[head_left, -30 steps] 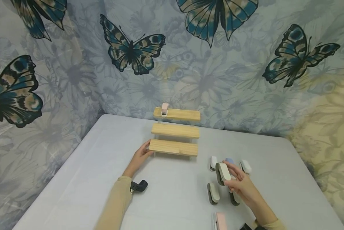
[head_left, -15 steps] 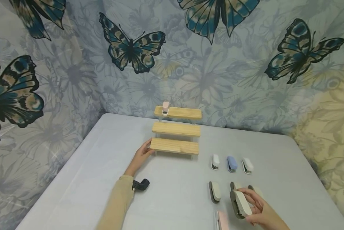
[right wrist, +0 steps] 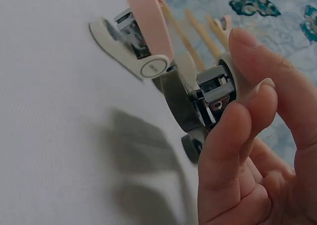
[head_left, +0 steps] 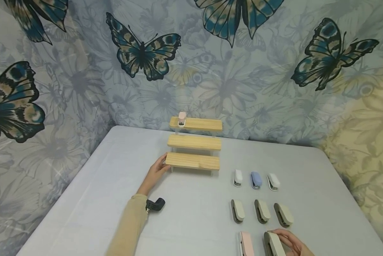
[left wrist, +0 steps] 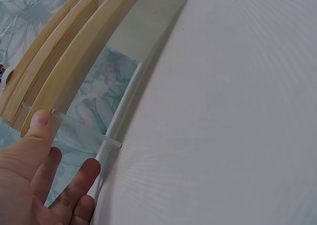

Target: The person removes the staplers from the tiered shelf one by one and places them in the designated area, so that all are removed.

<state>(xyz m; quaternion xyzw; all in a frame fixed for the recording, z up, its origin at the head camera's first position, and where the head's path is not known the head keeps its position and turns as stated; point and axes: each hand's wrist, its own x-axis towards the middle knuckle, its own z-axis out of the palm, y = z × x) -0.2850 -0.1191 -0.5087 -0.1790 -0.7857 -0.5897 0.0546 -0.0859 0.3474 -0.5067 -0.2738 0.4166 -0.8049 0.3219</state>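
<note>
My left hand [head_left: 155, 174] is at the left end of a three-tier wooden display shelf [head_left: 192, 161], its thumb against the lowest board in the left wrist view and other fingers beside the clear side support. At the bottom right, my right hand [head_left: 292, 242] grips a cream stapler [head_left: 274, 244] with a dark base; the right wrist view shows thumb and fingers pinching its cream top, with its metal end showing. Left of that lies a pink stapler [head_left: 246, 244]. A small pink stapler [head_left: 181, 119] stands on the top board's left part.
Beyond the right hand are several staplers in rows: cream ones with dark bases [head_left: 262, 211], and farther back a white one [head_left: 238, 177], a blue one [head_left: 256, 180] and another white one [head_left: 273, 181]. Butterfly-patterned cloth [head_left: 226, 89] hangs behind the white table [head_left: 114, 153].
My right hand has carried the cream stapler toward me and downward, from above the staplers to beside the pink one. My left hand has stayed at the shelf.
</note>
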